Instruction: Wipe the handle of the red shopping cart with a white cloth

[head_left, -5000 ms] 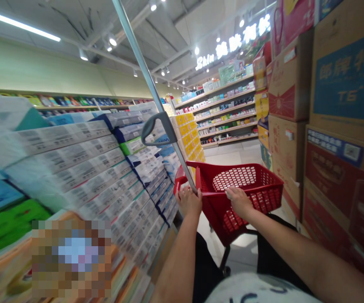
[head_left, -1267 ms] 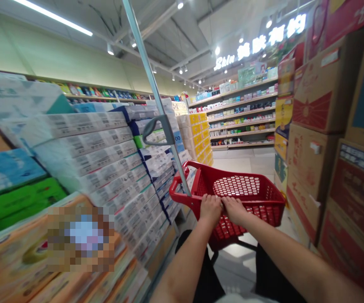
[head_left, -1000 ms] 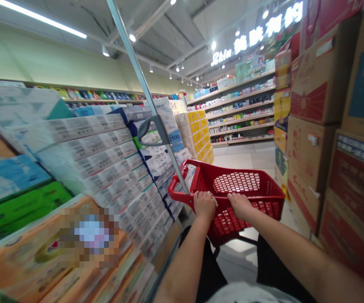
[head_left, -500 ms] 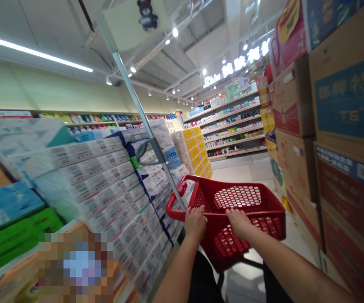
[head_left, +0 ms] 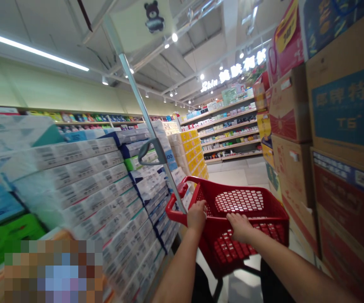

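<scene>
A red plastic shopping cart [head_left: 219, 248] with a perforated basket stands in front of me, turned sideways. My left hand [head_left: 197, 213] is curled over its near rim, close to the corner by the handle. Farther right on that same rim rests my right hand [head_left: 240, 225], its fingers bent over the edge and its palm against the outer side. A metal pole [head_left: 137, 94] rises from the handle end, bearing a grey loop grip [head_left: 148, 152] and a pale sign with a bear [head_left: 154, 17] at its top. The basket's visible inside shows no goods.
Stacked white tissue packs [head_left: 90, 181] line the left side, with yellow-and-white packs [head_left: 191, 151] beyond. Tall cardboard boxes [head_left: 346, 101] stand close on the right. Filled shelves [head_left: 229, 130] cross the far end of the pale floor. A pixelated patch covers the lower left.
The tissue stacks have shifted left and nearer in view, and the far shelves slightly left. Both hands keep their hold on the cart rim.
</scene>
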### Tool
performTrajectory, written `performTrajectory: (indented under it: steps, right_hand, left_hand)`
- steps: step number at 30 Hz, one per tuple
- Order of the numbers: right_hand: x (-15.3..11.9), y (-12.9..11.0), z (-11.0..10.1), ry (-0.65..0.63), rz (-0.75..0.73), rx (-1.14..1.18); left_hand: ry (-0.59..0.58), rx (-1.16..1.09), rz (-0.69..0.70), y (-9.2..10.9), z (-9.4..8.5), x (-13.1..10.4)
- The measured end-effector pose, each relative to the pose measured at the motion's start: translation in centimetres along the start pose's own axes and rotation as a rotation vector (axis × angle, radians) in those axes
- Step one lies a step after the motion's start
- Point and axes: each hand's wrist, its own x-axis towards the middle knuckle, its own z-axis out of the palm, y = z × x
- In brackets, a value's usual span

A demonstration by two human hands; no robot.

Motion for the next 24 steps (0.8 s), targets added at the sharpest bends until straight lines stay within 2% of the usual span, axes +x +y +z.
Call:
performTrajectory:
  steps: [5, 9, 14, 19, 22, 24]
  right_hand:
    - [-0.4, 0.3, -0.4, 0.052, -0.012, -0.022]
    - [-0.5, 0.0, -0.5, 0.062, -0.01, -0.042]
    - [-0.5, -0.4, -0.5, 0.051, -0.002, -0.036]
    - [-0.5, -0.4, -0.3, 0.046, 0.002, -0.041]
    - [-0.4, -0.3, -0.2, 0.048, -0.002, -0.034]
    - [-0.3, -0.2, -0.2, 0.04, -0.001, -0.032]
  left_hand:
    - [0.12, 0.076, 0.057, 0.0, 1.5, -1.8]
    - [0.124, 0.135, 0.171, -0.8, 2.0, -3.3]
    - [-0.006, 0.2, 0.299, -2.0, 1.8, -2.5]
    - [-0.043, 0.13, 0.375, -3.3, 1.0, -1.7]
    - [-0.003, 0.104, 0.457, -4.3, 0.5, -1.9]
    - [0.085, 0.106, 0.405, -4.8, 0.6, -2.2]
